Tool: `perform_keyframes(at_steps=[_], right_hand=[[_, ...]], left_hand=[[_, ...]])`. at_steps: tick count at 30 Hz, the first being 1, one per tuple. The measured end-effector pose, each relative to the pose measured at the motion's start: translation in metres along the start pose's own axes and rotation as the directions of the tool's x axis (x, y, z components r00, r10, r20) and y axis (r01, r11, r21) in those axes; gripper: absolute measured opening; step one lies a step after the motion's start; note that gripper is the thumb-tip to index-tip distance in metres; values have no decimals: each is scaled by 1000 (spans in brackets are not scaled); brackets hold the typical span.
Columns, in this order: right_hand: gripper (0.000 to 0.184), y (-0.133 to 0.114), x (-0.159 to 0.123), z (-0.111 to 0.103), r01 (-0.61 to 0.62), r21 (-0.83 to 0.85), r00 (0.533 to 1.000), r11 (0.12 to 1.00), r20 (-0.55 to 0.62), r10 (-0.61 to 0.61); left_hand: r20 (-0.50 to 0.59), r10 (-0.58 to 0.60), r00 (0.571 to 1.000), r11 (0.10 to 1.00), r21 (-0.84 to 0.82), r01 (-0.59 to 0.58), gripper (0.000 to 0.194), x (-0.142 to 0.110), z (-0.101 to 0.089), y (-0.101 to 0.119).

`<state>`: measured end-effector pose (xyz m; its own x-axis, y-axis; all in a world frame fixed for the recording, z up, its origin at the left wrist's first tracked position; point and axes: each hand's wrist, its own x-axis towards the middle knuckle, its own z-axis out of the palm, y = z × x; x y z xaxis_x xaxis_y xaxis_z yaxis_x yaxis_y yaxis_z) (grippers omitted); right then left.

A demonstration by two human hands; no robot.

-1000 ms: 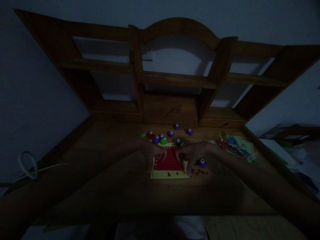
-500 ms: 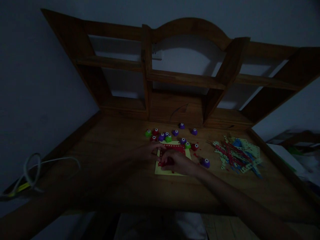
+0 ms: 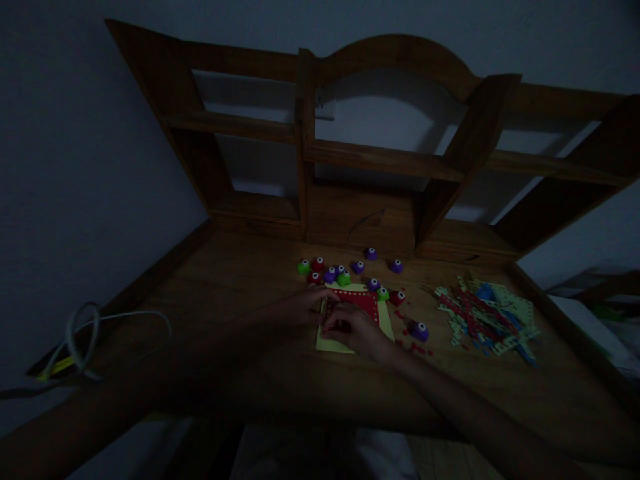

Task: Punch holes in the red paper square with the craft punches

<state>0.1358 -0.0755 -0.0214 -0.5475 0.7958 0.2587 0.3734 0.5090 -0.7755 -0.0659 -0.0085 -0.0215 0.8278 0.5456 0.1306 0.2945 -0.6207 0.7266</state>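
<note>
On the desk lies a pale yellow sheet [image 3: 385, 321], and over it a red sheet [image 3: 363, 301] edged with a row of small light dots. My left hand [image 3: 311, 301] comes in from the left, its fingers and thumb closed about the red sheet's left side. Just right of it, my right hand [image 3: 357, 328] hovers over the sheets with thumb and forefinger curled into a pinch. Whatever is between those fingertips is too dark and small to make out. Close beyond the sheets stand a green one-eyed figure [image 3: 344, 278] and a purple one-eyed figure [image 3: 330, 275].
Several more one-eyed figures are scattered behind, with a purple one [image 3: 420, 331] at the right. Small red scraps [image 3: 417, 348] lie near it. Farther right is a pile of perforated strips [image 3: 483, 317]. A white cable [image 3: 95, 327] coils at the left; a wooden shelf [image 3: 380, 157] rises behind.
The whole view has shifted slightly, so things sit a little farther right. My right hand's fingers have turned a little, and the dark red patch beneath them shows less. My left hand stays at the sheet.
</note>
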Motion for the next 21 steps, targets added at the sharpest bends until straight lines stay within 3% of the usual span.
perform_keyframes(at_steps=[11, 21], right_hand=[[7, 4, -4, 1, 31, 26, 999, 999, -9, -31], [14, 2, -5, -12, -77, 87, 996, 993, 54, 72]], left_hand=[[34, -11, 999, 999, 37, 10, 45, 4, -2, 7], [63, -31, 998, 999, 26, 29, 51, 5, -3, 0]])
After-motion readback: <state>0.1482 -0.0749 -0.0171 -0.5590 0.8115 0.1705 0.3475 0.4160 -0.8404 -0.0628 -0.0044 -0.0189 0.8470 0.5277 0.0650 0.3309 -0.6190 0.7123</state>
